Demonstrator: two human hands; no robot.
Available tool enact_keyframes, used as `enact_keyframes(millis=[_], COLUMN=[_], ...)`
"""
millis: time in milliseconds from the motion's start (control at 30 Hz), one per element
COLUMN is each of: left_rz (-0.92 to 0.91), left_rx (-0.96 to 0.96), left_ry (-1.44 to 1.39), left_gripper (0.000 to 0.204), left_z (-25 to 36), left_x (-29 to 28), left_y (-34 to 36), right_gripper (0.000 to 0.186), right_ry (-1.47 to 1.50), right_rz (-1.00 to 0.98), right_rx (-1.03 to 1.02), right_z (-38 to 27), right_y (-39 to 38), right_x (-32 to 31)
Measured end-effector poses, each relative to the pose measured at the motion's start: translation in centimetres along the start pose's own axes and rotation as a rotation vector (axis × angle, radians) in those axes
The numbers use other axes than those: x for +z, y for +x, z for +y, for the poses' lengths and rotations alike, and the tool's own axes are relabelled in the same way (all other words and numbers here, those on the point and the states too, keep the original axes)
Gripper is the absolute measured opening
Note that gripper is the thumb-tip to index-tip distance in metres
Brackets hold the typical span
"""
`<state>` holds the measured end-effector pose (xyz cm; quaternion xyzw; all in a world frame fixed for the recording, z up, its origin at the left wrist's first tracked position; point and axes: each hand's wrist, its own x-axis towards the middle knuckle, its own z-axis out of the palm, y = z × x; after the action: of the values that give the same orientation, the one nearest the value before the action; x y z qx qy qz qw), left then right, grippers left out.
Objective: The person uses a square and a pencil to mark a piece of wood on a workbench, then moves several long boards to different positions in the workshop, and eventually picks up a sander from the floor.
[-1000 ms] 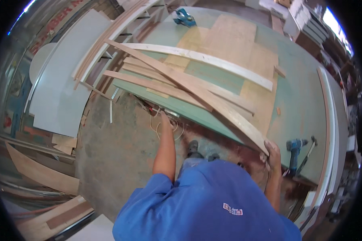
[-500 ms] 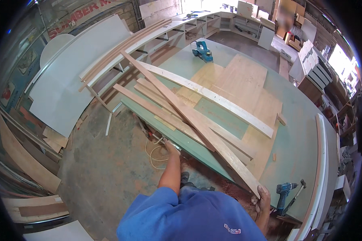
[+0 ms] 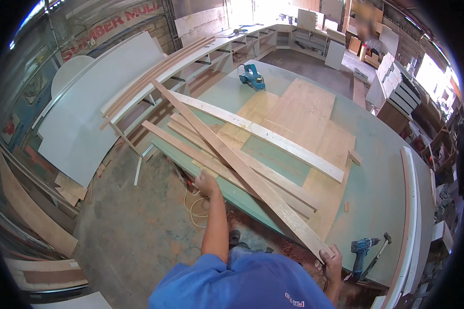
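My right hand (image 3: 331,257) is wrapped round the near end of a long wooden board (image 3: 242,167). That board slants away to the far left, lying across other strips on the green worktable. Closed fingers show on my left hand (image 3: 206,184), at the table's near edge beside a light wooden strip (image 3: 191,154); what it holds, if anything, is hidden. Beneath the long board lies another pale strip (image 3: 278,180). A white-faced strip (image 3: 263,133) crosses the table farther back.
A blue electric planer (image 3: 252,78) stands at the table's far side. On the right are a cordless drill (image 3: 362,252), a hammer (image 3: 379,255) and long edge strips (image 3: 404,216). Plywood sheets (image 3: 304,108) cover mid-table. A cable (image 3: 192,213) hangs below its edge.
My left hand has moved up and left from below the table edge to beside the strips. My right hand stays on the board's end. The view has shifted slightly.
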<state>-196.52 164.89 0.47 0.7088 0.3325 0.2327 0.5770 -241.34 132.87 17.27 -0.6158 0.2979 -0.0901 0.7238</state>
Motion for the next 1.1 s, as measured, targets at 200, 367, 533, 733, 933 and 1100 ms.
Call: enact_keyframes(millis=[200, 367, 533, 733, 933, 1100], left_rz=[-0.443, -0.835, -0.557, -0.789, -0.835, -0.974], left_rx=[-0.375, -0.549, -0.473, -0.823, -0.386, -0.263], left_ry=[-0.384, -0.393, -0.223, -0.516, -0.757, -0.931], left_gripper=[0.067, 0.089, 0.097, 0.113, 0.099, 0.096], left_z=[9.2, 6.3, 1.7, 5.8, 12.2, 16.7], left_x=[6.1, 7.1, 9.1, 0.6, -14.9, -25.5], left_y=[0.3, 8.2, 4.8, -1.3, 5.5, 19.2], right_gripper=[0.030, 0.043, 0.053, 0.041, 0.049, 0.055], right_ry=[-0.234, -0.698, -0.936, -1.142, -1.267, -1.384], right_rz=[0.060, -0.032, 0.010, 0.376, 0.501, 0.281], right_rx=[-0.165, -0.111, -0.063, -0.567, -0.330, 0.008], right_z=[-0.4, 0.6, 4.4, 17.2, 21.7, 27.4], right_y=[-4.9, -8.9, -10.7, -10.7, -4.3, 1.6], right_x=[-4.6, -8.4, -10.2, -15.0, -3.3, 13.6])
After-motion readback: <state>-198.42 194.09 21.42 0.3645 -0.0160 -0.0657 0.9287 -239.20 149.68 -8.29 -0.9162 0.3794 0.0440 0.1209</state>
